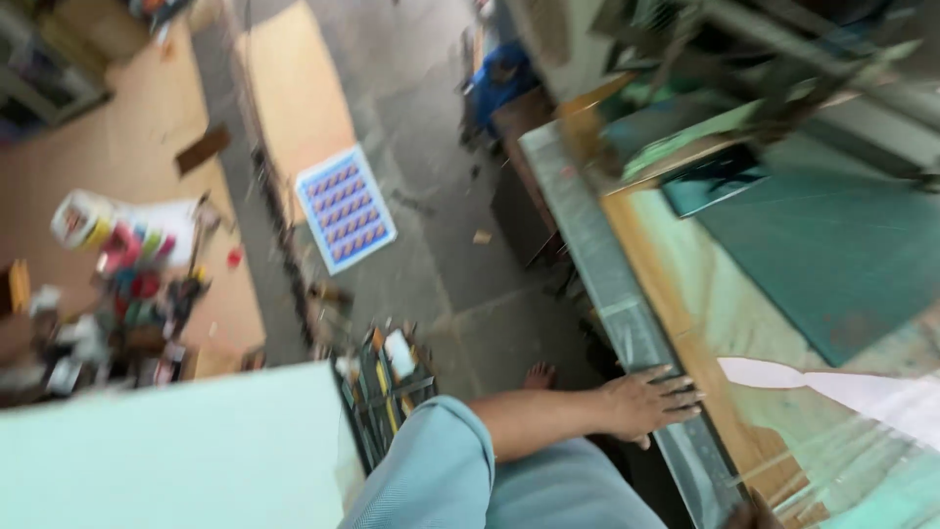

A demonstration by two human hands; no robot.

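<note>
Your left hand, fingers spread flat, rests on the counter's metal edge at lower centre; the right hand, bottom edge, is too cropped to tell its state. Steady yourself before reaching.

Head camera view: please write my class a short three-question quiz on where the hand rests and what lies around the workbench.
1. True or false: the left hand lies flat, fingers spread, on the metal edge of the workbench.
2. What lies on the floor beyond the workbench? A: a blue patterned sheet. B: a ladder. C: a bucket.
3. Fill in: the sleeve on that arm is light ____.
Key: 1 true; 2 A; 3 blue.
</note>
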